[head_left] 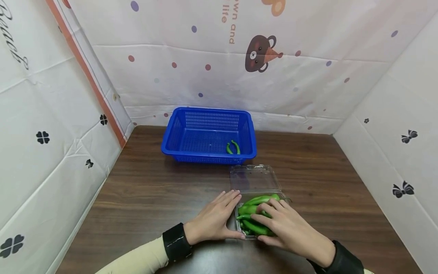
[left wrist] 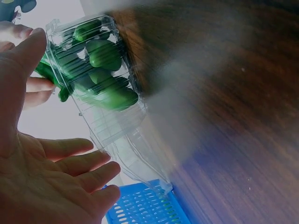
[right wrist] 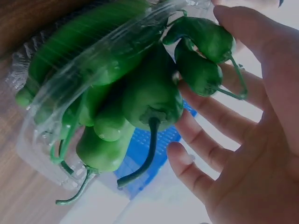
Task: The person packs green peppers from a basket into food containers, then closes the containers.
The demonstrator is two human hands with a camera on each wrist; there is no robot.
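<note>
A clear plastic clamshell box (head_left: 236, 220) full of green peppers (head_left: 254, 210) stands on the table, its lid (head_left: 254, 179) folded back. My left hand (head_left: 215, 217) lies with straight fingers along the box's left side, thumb near the front corner and fingertips by the hinge. Over the peppers is my right hand (head_left: 287, 226). In the right wrist view, it pinches two small curved green peppers (right wrist: 201, 70) between thumb and forefinger at the box's edge, while the other fingers spread loosely. Larger peppers (right wrist: 154, 98) with long stems fill the box beside them.
A blue plastic basket (head_left: 208, 155) sits behind the box, with two small green peppers (head_left: 236, 146) in its right front part. The dark wooden table (head_left: 147, 190) is bordered by white printed cloth (head_left: 212, 83) at the back and both sides.
</note>
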